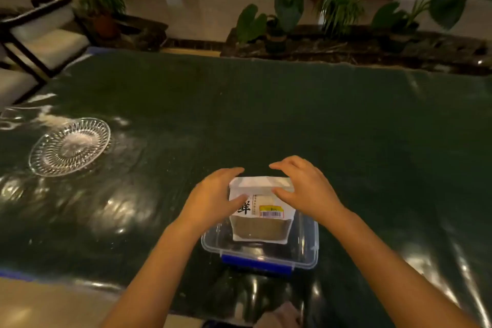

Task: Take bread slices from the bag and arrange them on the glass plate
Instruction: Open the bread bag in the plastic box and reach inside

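Note:
A white bread bag (262,217) with black lettering and a barcode label stands upright in a clear plastic box (306,250) with a blue clasp, near the table's front edge. Its top is folded shut, and bread shows through its clear lower window. My left hand (213,194) rests against the bag's upper left side, fingers apart. My right hand (306,186) lies on the bag's top right, thumb on the front face. A ribbed glass plate (69,147) with nothing on it sits far left on the table.
The table (266,114) has a dark green glossy cover with reflections. A chair (40,40) stands at the back left. Potted plants (279,8) line a dark ledge beyond the far edge.

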Available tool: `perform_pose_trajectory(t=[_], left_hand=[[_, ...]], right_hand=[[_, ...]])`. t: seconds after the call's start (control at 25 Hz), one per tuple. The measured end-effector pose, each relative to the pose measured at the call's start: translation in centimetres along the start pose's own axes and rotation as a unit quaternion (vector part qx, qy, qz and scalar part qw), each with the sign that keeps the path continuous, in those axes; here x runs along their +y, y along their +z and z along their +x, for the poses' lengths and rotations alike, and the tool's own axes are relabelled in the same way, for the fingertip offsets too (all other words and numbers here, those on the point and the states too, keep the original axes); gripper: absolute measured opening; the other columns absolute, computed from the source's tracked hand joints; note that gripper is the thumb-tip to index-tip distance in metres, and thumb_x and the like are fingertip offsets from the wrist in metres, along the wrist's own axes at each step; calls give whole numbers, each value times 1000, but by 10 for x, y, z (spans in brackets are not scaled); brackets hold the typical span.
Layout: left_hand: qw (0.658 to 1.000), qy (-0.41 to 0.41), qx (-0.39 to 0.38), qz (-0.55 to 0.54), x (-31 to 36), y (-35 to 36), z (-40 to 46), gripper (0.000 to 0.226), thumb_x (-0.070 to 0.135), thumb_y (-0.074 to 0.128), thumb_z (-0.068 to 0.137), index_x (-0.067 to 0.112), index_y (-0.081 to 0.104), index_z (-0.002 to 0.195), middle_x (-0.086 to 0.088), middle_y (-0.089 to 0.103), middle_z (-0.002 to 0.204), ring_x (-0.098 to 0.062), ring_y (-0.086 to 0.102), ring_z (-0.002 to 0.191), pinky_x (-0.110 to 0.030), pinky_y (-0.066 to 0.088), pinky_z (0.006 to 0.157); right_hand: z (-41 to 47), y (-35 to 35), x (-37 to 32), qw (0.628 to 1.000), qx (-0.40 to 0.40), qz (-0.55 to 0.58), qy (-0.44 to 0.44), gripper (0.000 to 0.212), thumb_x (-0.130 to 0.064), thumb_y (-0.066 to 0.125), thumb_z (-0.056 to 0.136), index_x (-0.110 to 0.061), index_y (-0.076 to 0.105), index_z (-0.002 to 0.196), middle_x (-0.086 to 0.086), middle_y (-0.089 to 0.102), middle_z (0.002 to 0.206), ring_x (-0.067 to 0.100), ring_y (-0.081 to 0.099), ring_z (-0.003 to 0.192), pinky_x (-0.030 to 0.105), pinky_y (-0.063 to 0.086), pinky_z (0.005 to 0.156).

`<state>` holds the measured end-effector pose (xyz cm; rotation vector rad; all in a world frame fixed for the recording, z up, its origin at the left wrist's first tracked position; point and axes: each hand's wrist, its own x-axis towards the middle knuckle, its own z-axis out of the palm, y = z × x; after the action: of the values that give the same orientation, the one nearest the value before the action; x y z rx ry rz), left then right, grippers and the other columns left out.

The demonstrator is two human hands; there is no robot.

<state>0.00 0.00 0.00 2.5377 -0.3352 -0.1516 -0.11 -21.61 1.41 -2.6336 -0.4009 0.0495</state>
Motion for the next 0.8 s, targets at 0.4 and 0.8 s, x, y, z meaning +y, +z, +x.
perform_pose_trajectory(t=[0.4, 0.8], left_hand=[[990, 44, 16, -130, -12, 32, 17, 27, 17, 66, 80, 25, 65, 106, 7, 62, 102, 0, 56, 91, -15, 43, 78], [991, 121, -58, -14, -18, 15, 28, 62, 27, 65, 81, 34, 35, 135, 7, 57, 120, -8, 55, 107, -22, 48, 83]], right_hand=[[-15, 47, 14, 987, 81, 125, 53, 33, -17, 65, 81, -21, 62, 114, 2, 64, 110, 14, 55, 103, 27, 44, 86], [8, 23, 16, 951, -23, 262, 165, 9, -20, 65, 81, -26, 71, 84, -7, 69, 86, 11, 64, 85, 28, 56, 72]])
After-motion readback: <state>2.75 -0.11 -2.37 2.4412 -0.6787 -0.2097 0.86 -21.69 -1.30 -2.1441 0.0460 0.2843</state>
